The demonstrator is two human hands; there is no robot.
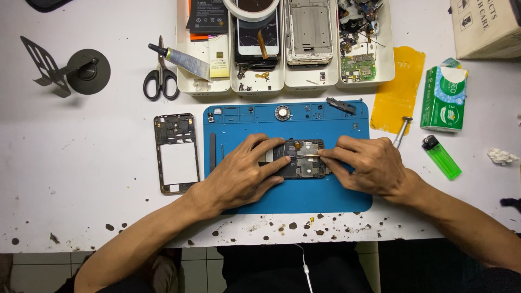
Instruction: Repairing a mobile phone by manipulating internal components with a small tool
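Two bare hands meet over an opened phone [297, 159] at the centre of a blue work mat [336, 195] on the white desk [81, 179]. Head view: the left hand [241, 174] lies along the phone's 9 o'clock end, fingers curled over its edge and pinning it flat to the mat; the right hand [368, 164] comes in from 3 o'clock, thumb and forefinger pinched on a thin, pale strip-like part [309, 155] at the phone's exposed interior, though what exactly is pinched is too small to tell. At 9 o'clock of the mat lies a bare phone frame [175, 153]; at 12 o'clock stand white parts trays [285, 81] with screens and boards; scissors [160, 78] and a glue tube [184, 61] lie at 11 o'clock. A screwdriver [402, 132], a green lighter [442, 157] and a tissue pack [445, 97] rest near 3 o'clock, beside a yellow sheet [399, 92]. Risk, as a judgement: a pull too sharp or off-axis could tear the thin part or its connector, and if the left hand's hold loosens the phone could slide on the mat.
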